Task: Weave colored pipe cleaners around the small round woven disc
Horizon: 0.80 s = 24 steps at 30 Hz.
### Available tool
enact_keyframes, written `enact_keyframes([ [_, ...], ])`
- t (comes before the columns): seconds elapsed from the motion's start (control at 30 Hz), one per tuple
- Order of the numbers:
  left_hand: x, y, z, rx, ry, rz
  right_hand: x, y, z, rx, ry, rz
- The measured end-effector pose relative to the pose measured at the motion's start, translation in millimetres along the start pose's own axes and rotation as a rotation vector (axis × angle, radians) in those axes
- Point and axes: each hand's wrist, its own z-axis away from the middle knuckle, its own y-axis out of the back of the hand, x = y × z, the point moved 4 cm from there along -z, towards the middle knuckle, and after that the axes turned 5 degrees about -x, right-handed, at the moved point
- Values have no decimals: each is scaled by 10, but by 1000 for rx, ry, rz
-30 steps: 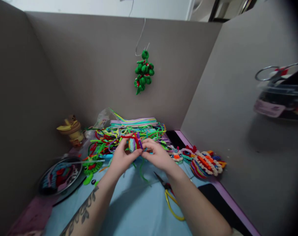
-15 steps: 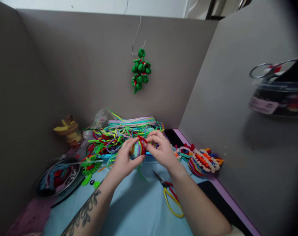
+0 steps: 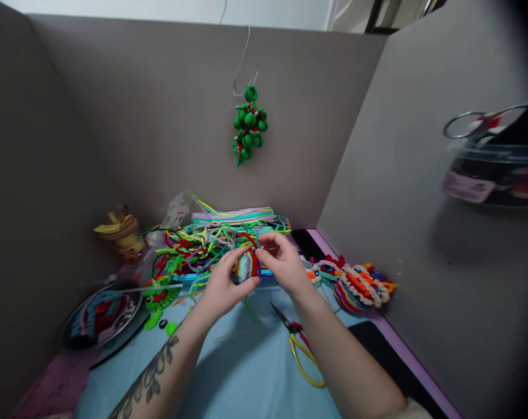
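Note:
My left hand (image 3: 227,283) grips a small striped ball of fuzzy pipe cleaners (image 3: 248,266) between thumb and fingers. Its bands are white, purple, red and orange. A red pipe cleaner end (image 3: 248,237) sticks up from the top of the ball. Beside it, my right hand (image 3: 282,262) is closed in a pinch at the ball's upper right edge, apparently on a strand; the fingertips partly hide what they hold. Under the right forearm lies a pair of scissors (image 3: 306,366) with yellow and red handles, blades pointing away.
A heap of colourful pipe cleaners (image 3: 194,247) fills a blue tray at the back. Finished striped pieces (image 3: 360,286) sit at the right, a round dish (image 3: 104,314) at the left. A green ornament (image 3: 250,125) hangs on the grey partition (image 3: 172,105). A tub (image 3: 495,174) is mounted at right.
The ball has turned slightly and shifted a little to the right. The red strand, earlier across the right fingertips, now stands up behind the ball, and the right fingers have moved down its side.

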Motion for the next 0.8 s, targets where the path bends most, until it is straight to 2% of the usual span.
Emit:
enact_keyframes([
  [0.07,-24,6,-2,-45,62,54,-58,61,9,39,76,32],
  [0.13,-42,11,2,-78,88,64,-155,122,28,40,224,160],
  [0.23,-27,21,8,-63,-1,33,-276,142,69,-104,460,415],
  [0.33,12,17,14,-53,-84,15,-294,141,94,-199,599,613],
  [0.43,63,28,16,-63,-113,-8,-274,157,90,-168,649,681],
  [0.53,93,61,17,-73,-115,-47,-271,173,85,-119,660,651],
  [0.73,63,125,21,-55,-129,-116,-292,136,89,-196,613,465],
  [0.8,59,128,21,-62,-133,-122,-298,123,96,-182,596,422],
])
